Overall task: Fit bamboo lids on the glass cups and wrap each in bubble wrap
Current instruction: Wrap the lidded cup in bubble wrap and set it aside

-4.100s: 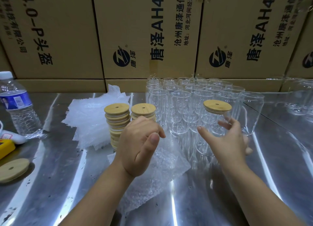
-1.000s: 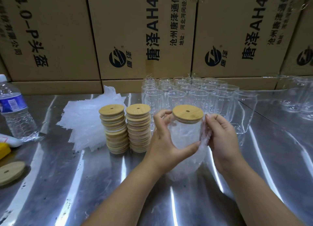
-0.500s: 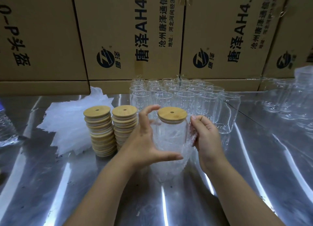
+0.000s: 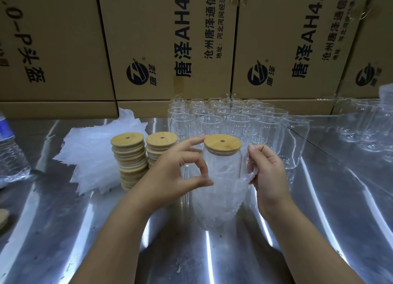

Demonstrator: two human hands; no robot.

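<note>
A glass cup (image 4: pixel 223 166) with a round bamboo lid (image 4: pixel 222 144) on top stands between my hands above the steel table. Bubble wrap (image 4: pixel 219 203) covers its lower half and hangs below it. My left hand (image 4: pixel 176 173) holds the cup's left side, forefinger at the lid's rim and thumb on the wrap. My right hand (image 4: pixel 265 168) pinches the loose edge of the wrap at the cup's right side. Two stacks of bamboo lids (image 4: pixel 129 160) stand to the left. Several bare glass cups (image 4: pixel 236 122) stand in rows behind.
A heap of bubble wrap sheets (image 4: pixel 93 156) lies left of the lid stacks. A water bottle (image 4: pixel 8 149) stands at the far left edge. More glass cups (image 4: pixel 365 128) sit at the right. Cardboard boxes (image 4: pixel 170 43) wall the table's back.
A second ago both hands held the wrapped cup closer to me; my left fingers have since spread along its side. The view has shifted right, so the bottle slid to the left edge.
</note>
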